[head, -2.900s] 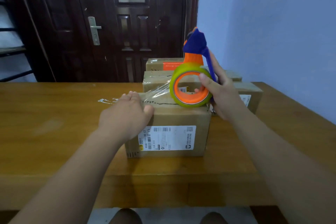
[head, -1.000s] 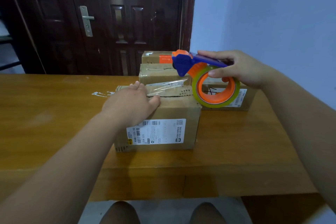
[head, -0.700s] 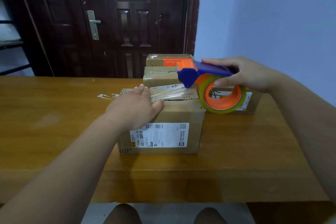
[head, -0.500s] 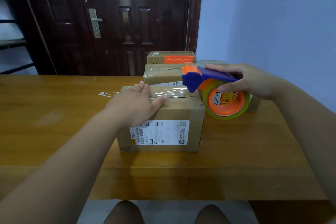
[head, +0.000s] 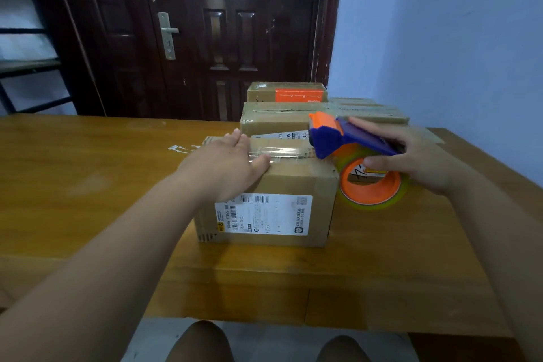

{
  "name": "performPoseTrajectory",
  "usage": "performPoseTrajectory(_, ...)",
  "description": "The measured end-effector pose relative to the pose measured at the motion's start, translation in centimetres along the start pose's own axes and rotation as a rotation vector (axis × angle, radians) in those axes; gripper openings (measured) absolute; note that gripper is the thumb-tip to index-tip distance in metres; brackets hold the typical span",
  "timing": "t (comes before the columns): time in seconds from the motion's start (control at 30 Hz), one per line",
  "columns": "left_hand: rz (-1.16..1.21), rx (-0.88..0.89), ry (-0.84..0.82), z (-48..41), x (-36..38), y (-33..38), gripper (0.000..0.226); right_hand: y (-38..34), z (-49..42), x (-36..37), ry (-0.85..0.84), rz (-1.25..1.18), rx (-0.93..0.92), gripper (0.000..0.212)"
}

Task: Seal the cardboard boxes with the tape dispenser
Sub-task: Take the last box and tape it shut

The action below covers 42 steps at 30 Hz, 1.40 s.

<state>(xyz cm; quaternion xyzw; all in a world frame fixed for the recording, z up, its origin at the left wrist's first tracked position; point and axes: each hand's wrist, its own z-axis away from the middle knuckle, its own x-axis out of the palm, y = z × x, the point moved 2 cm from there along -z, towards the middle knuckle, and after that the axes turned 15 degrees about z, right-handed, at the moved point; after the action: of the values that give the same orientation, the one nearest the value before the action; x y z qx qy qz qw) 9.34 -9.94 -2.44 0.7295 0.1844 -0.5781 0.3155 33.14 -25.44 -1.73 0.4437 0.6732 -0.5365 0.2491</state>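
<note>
A cardboard box [head: 296, 182] with a white shipping label stands near the front of the wooden table [head: 88, 185]. My left hand [head: 226, 164] lies flat on its top left part, fingers straight, pressing the clear tape [head: 282, 151] that runs across the lid. My right hand [head: 420, 159] grips the blue and orange tape dispenser [head: 346, 141] by its blue handle. Its orange roll [head: 371, 185] hangs past the box's right top edge, and the cutter end sits at that edge.
Behind the front box stand three more cardboard boxes: one [head: 273, 123] directly behind, one with an orange label [head: 286, 92] further back, one [head: 370, 110] at the right. A scrap of tape [head: 179, 148] lies on the table. A dark door [head: 205, 32] is behind.
My right hand has drawn the dispenser rightward and down over the box's right edge, laying tape flat along the lid. My left hand has stayed pressing on the box top.
</note>
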Motion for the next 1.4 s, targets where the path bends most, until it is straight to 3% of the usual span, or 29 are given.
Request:
performPoseTrajectory(0.17,0.006,0.063,0.032,0.0,0.0,0.0,0.067,1.5,1.3,2.7,0.113,-0.162,0.037,0.063)
performPoseTrajectory(0.3,0.049,0.236,0.158,1.3,-0.4,0.2,0.060,1.0,1.2,3.4,0.067,-0.195,0.099,0.068)
performPoseTrajectory(0.47,-0.007,0.278,0.274,3.0,-0.1,1.1,0.090,-1.5,-0.4,4.2,-0.041,0.039,0.101,0.070)
performPoseTrajectory(0.63,-0.036,0.198,0.263,3.5,0.9,-0.3,0.098,-3.9,-2.4,3.6,-0.053,0.386,0.058,0.059)
performPoseTrajectory(0.7,-0.028,0.211,0.286,3.5,0.8,-0.8,0.095,-4.1,-2.9,3.4,-0.121,0.382,0.078,0.063)
performPoseTrajectory(0.77,0.003,0.219,0.322,3.4,0.7,-1.2,0.091,-4.4,-2.9,3.9,-0.171,0.268,0.087,0.082)
performPoseTrajectory(0.83,0.014,0.232,0.339,3.2,0.6,-1.7,0.090,-4.7,-2.9,4.9,-0.116,0.187,0.076,0.090)
performPoseTrajectory(1.03,-0.001,0.298,0.340,3.1,0.2,-2.9,0.089,-5.2,-3.1,6.4,0.139,-0.015,0.036,0.076)
performPoseTrajectory(1.2,-0.010,0.254,0.338,2.7,0.0,-3.5,0.094,-4.2,-2.9,6.0,0.284,-0.115,0.038,0.074)
performPoseTrajectory(1.3,-0.011,0.249,0.349,2.5,0.1,-3.6,0.093,-3.9,-2.8,6.0,0.278,-0.022,0.020,0.076)
performPoseTrajectory(1.4,-0.004,0.238,0.337,2.4,0.0,-3.9,0.091,-3.2,-2.3,6.1,0.196,0.344,-0.033,0.078)
